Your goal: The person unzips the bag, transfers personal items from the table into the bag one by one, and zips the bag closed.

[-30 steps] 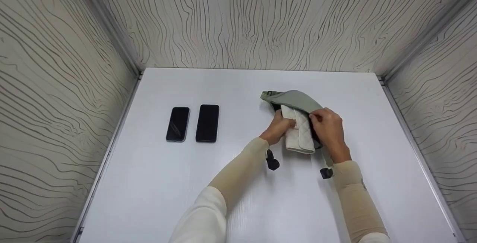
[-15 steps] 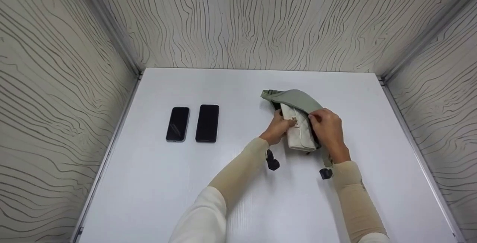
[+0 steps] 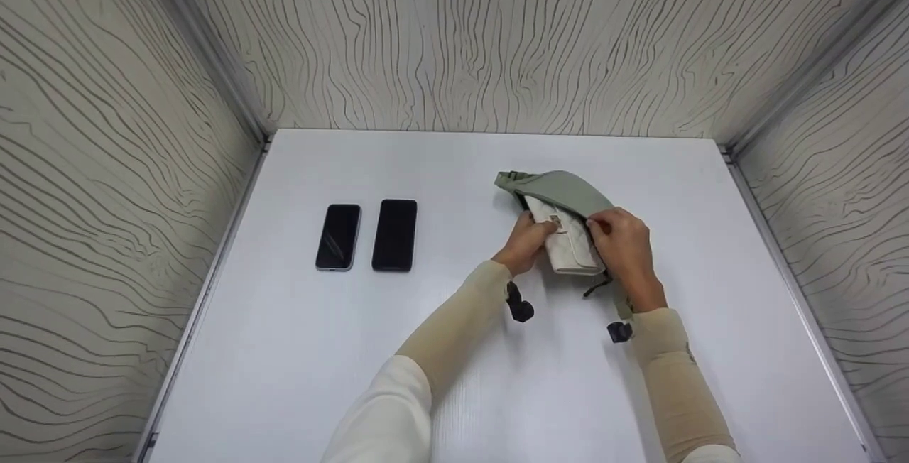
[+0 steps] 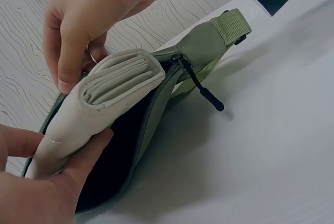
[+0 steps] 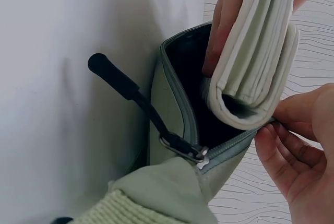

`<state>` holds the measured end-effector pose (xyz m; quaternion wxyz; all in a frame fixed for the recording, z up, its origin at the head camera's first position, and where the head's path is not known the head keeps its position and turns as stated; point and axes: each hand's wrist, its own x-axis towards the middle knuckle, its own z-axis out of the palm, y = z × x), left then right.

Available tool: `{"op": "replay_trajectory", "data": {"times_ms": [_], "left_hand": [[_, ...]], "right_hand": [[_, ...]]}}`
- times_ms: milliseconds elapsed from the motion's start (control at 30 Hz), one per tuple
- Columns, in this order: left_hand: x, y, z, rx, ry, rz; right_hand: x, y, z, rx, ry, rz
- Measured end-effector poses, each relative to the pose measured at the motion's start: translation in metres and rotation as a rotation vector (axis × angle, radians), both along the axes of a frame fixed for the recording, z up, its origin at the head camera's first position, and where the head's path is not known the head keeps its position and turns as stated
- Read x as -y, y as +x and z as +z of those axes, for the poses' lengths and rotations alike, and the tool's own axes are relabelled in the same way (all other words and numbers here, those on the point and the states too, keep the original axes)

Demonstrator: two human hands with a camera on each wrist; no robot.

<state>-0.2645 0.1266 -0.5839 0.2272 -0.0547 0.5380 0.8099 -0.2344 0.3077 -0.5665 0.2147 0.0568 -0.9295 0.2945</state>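
Note:
A white quilted wallet (image 3: 572,246) is partly inside the unzipped mouth of a green waist bag (image 3: 568,189). My left hand (image 3: 529,239) grips the wallet between thumb and fingers. With its fingertips, my right hand (image 3: 625,246) pinches the bag's zippered edge and holds the mouth apart. In the right wrist view the folded layers of the wallet (image 5: 255,51) show above the dark opening. A black zipper pull (image 5: 112,75) hangs from the end of the zip. The wallet's lower end is hidden within the bag (image 4: 156,125).
Two dark-screened phones, a smaller phone (image 3: 338,237) and a larger phone (image 3: 395,235), lie side by side on the white table (image 3: 298,363), left of the bag. Wood-grain patterned panels (image 3: 454,44) enclose the table at the back and sides.
My left hand has pushed the wallet further into the bag, up and to the left, so less of it sticks out. The right hand keeps its pinch on the bag's edge.

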Motion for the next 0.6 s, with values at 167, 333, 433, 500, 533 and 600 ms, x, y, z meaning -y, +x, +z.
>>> {"op": "replay_trajectory", "data": {"times_ms": [167,333,433,500,533,600], "left_hand": [[-0.0022,-0.0002,-0.0014,-0.010,0.018,0.008],[-0.0038,-0.0004,-0.0022,-0.023,0.022,0.015],[-0.0045,-0.0004,-0.0018,-0.017,0.015,0.020],[-0.0050,-0.0004,-0.0017,-0.006,0.010,0.027],[-0.0050,-0.0004,-0.0016,-0.002,0.009,0.026],[-0.0050,-0.0011,-0.0020,-0.001,0.015,0.020]], "right_hand": [[-0.0001,0.0005,-0.0010,0.018,0.002,-0.004],[-0.0005,0.0010,-0.0007,0.021,0.002,-0.010],[-0.0009,0.0011,-0.0005,0.021,-0.001,-0.008],[-0.0010,0.0011,-0.0008,0.018,0.002,-0.006],[-0.0010,0.0012,-0.0007,0.015,0.002,-0.003],[-0.0011,0.0015,-0.0006,0.011,0.005,-0.001]]}}
